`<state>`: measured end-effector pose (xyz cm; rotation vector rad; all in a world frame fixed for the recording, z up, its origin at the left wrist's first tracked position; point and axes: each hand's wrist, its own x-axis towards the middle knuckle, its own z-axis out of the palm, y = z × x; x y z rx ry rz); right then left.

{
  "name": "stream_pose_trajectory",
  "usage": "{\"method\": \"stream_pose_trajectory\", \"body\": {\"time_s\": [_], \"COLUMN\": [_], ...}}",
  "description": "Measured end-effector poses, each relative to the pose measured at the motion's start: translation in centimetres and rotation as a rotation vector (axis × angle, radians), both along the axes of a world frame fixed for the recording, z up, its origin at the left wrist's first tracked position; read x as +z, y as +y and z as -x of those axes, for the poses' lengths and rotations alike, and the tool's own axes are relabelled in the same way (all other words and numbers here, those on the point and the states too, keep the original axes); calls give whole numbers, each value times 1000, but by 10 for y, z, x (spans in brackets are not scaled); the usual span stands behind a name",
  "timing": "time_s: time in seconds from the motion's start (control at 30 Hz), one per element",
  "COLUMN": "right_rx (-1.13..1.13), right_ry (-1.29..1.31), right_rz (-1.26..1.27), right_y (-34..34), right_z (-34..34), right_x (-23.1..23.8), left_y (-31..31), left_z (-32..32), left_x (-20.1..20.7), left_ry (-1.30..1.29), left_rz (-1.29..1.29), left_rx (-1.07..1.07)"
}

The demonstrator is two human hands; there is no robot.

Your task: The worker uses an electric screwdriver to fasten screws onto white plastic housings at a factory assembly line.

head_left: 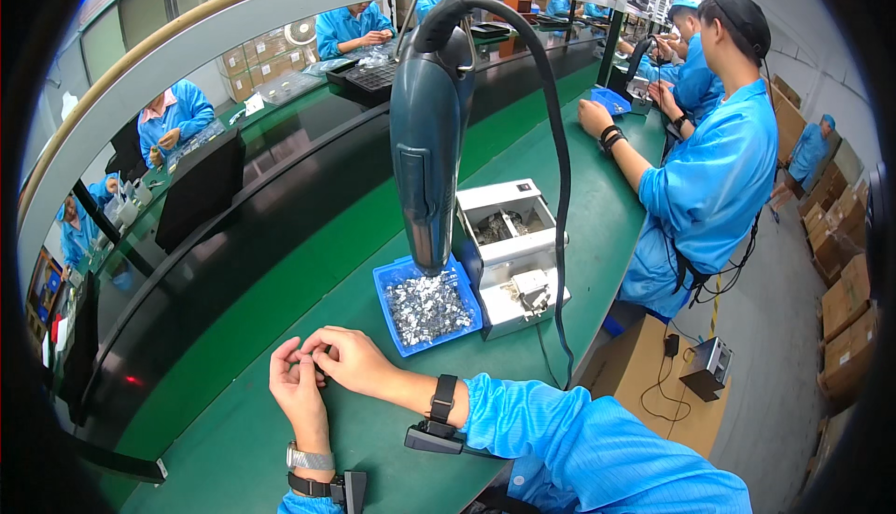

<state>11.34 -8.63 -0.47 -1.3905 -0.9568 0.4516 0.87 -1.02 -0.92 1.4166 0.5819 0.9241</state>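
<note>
My left hand [297, 391] and my right hand [355, 361] meet over the green bench [401, 449], their fingertips pinched together. Whatever sits between the fingertips is too small and too covered to make out. Just beyond my right hand is a blue plastic tray [382, 298] heaped with small silvery metal parts [429, 309]. A dark blue-grey electric screwdriver [427, 141] hangs nose down from a wire hook, its lower end in front of the tray. Neither hand touches it.
Right of the tray stands a white metal screw feeder [504, 323] with small parts inside. A black cable [560, 187] loops down beside it. A conveyor belt [271, 206] runs along the left. A co-worker [714, 173] sits at the right; cardboard boxes [845, 304] line the aisle.
</note>
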Motion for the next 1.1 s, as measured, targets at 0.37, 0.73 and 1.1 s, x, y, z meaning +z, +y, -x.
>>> {"method": "stream_pose_trajectory", "body": {"time_s": [0.37,0.73,1.1], "right_rx": [-3,52,49], "right_ry": [0,33,28], "right_rz": [-11,-12,-29], "right_y": [-1,-2,-2], "right_z": [0,-1,-3], "right_x": [1,4,2], "left_y": [0,0,0], "left_z": [-1,0,-1], "left_x": [-1,0,0], "left_ry": [11,-10,8], "left_rz": [-1,-4,2], "left_rx": [-9,1,-18]}}
